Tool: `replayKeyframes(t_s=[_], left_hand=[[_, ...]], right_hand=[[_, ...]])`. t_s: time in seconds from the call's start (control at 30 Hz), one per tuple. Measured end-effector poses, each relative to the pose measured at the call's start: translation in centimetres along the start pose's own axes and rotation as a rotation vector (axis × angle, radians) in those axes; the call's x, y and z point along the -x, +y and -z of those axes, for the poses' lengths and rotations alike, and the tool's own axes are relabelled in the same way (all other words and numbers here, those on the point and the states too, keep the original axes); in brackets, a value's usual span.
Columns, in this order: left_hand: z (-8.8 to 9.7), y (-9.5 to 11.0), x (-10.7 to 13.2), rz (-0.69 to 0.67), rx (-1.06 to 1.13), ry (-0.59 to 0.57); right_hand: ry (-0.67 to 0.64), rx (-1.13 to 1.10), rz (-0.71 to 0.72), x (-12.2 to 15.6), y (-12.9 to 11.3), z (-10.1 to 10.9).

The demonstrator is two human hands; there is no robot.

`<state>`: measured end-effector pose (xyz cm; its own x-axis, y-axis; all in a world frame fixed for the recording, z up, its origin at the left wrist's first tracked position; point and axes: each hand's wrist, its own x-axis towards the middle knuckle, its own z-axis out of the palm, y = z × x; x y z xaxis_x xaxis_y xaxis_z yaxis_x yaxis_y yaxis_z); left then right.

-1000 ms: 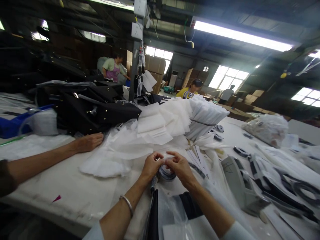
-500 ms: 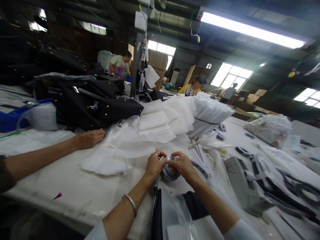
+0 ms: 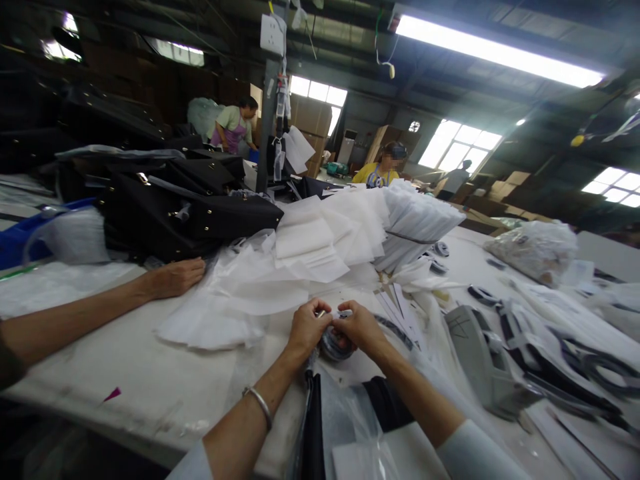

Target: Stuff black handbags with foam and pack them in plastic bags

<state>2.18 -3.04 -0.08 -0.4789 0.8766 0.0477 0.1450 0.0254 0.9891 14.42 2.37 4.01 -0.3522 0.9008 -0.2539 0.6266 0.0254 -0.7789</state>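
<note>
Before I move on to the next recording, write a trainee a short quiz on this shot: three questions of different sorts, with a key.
1. Which wrist of the camera wearer has the bracelet? A) right B) left
2. True or false: the left hand and right hand are close together at the dark coil.
3. Fill in the colour: the small scrap on the table is ____.

Key: 1 B; 2 true; 3 magenta.

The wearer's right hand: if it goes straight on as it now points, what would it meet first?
Most likely the left hand, just ahead of the right hand; depth is unclear, so the two may even be touching.
</note>
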Motion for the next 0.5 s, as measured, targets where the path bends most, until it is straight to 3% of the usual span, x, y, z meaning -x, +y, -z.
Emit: replayKeyframes(t_s=[0.17,0.3,0.4,0.5], left_hand=[[0.2,-0.3,-0.1,0.015,0.077,-0.006],[0.2,-0.7,-0.4,0.044,0.173,-0.014],[-0.1,-0.9,-0.5,0.067,0.25,-0.042],[-0.3,-1.1,-0.5,0.094,0.311,-0.067]], right_hand=[[0.027,0.094,0.061,-0.2,0.8,0.9],[0.229,0.351,0.186,0.2,1.6,1.5],[0.397,0.693,0.493,0.8,1.7,1.7],[0.403,0.852,0.926,1.0,1.4,1.8]])
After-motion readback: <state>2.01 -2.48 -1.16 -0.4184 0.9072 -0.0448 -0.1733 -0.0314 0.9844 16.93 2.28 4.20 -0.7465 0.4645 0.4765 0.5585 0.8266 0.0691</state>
